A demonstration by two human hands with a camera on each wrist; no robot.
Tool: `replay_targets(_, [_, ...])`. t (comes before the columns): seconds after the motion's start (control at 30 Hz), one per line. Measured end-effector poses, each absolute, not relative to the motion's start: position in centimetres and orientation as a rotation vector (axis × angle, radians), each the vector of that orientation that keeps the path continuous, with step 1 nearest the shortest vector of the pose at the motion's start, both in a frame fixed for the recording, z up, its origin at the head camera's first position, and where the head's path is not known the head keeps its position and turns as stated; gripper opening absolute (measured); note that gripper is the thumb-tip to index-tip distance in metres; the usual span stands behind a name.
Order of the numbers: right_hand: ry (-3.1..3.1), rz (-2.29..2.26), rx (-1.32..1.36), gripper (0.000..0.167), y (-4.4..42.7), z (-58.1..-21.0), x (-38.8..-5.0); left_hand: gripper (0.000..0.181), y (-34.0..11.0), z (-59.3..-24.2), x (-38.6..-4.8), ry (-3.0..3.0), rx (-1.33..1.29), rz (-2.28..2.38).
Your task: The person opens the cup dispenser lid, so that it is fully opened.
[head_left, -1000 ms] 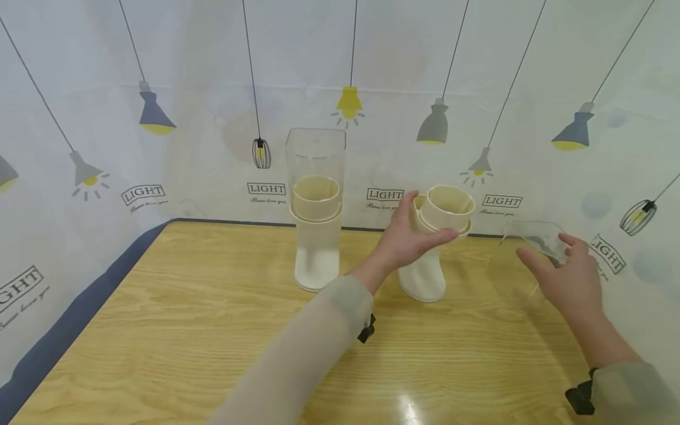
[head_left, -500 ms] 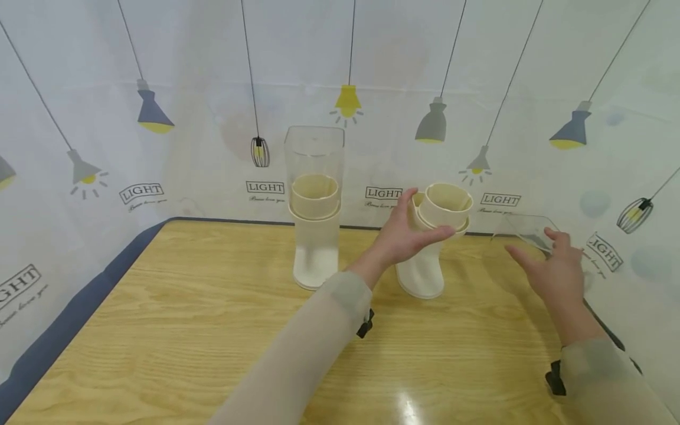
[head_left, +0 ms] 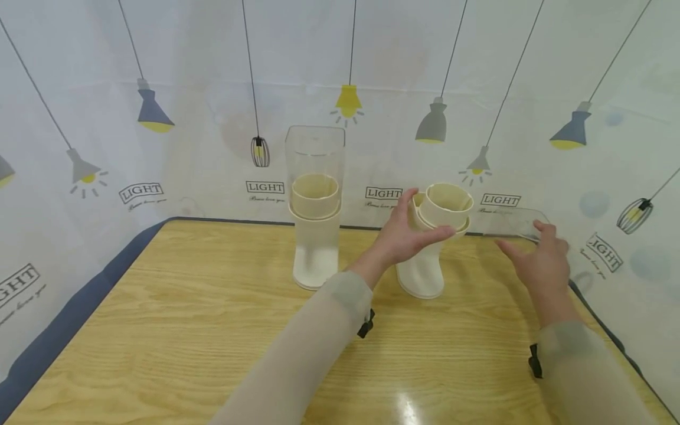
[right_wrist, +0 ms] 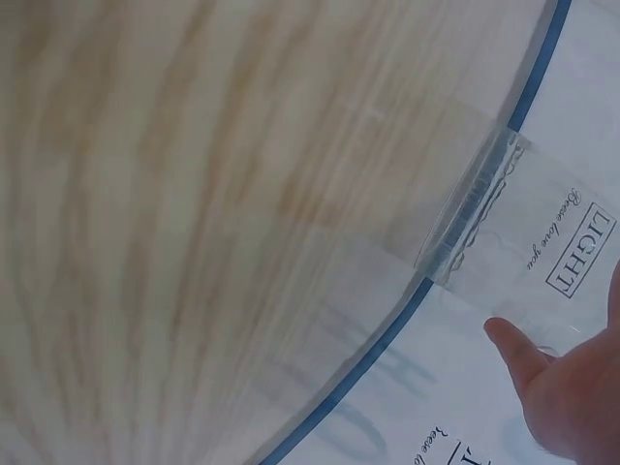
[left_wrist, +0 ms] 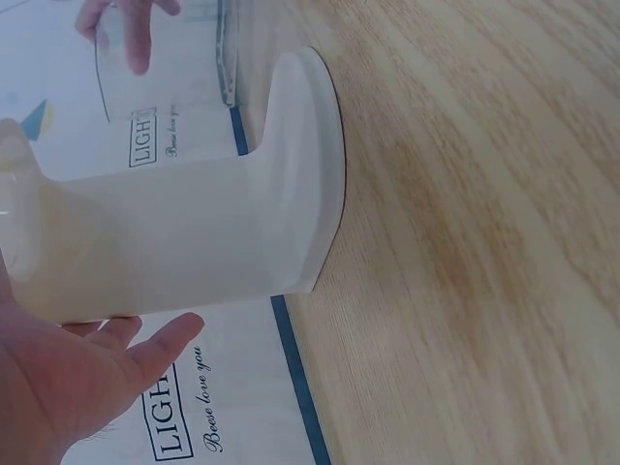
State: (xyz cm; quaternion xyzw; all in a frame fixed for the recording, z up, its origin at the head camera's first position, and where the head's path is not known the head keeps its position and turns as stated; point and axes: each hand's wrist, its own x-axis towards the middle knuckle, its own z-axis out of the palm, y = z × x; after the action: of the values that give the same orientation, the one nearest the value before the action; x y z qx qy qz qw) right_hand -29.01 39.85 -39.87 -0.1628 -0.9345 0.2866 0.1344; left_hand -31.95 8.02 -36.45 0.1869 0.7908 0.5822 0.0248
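Note:
My left hand (head_left: 404,236) (left_wrist: 77,378) grips the upper part of a cream stand (head_left: 425,274) (left_wrist: 165,232), its thumb and fingers spread round the body below the round collar (head_left: 448,206). To the right, my right hand (head_left: 544,265) (right_wrist: 576,387) holds a clear container (head_left: 523,221) (right_wrist: 523,223) near the back edge of the table, apart from the stand. The container's outline is faint, and its far side is hard to see. The left wrist view also shows the right hand's fingers (left_wrist: 136,34) against the clear wall.
A similar cream stand (head_left: 317,254) stands upright to the left, with a clear square container (head_left: 316,141) around its collar. The wooden table (head_left: 212,330) meets a patterned cloth backdrop (head_left: 212,106) at the back and sides.
My right hand has moved left, towards the stand, carrying the clear container, whose tilt has changed. The left hand has kept its grip on the stand in about the same place.

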Motion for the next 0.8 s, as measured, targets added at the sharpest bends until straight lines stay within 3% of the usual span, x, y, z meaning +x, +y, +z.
replay_targets(0.8, [-2.711, 0.748, -0.489, 0.113, 39.1, -40.4, -30.4, 0.121, 7.9, -36.3, -31.6, 2.439, 0.591, 1.819])
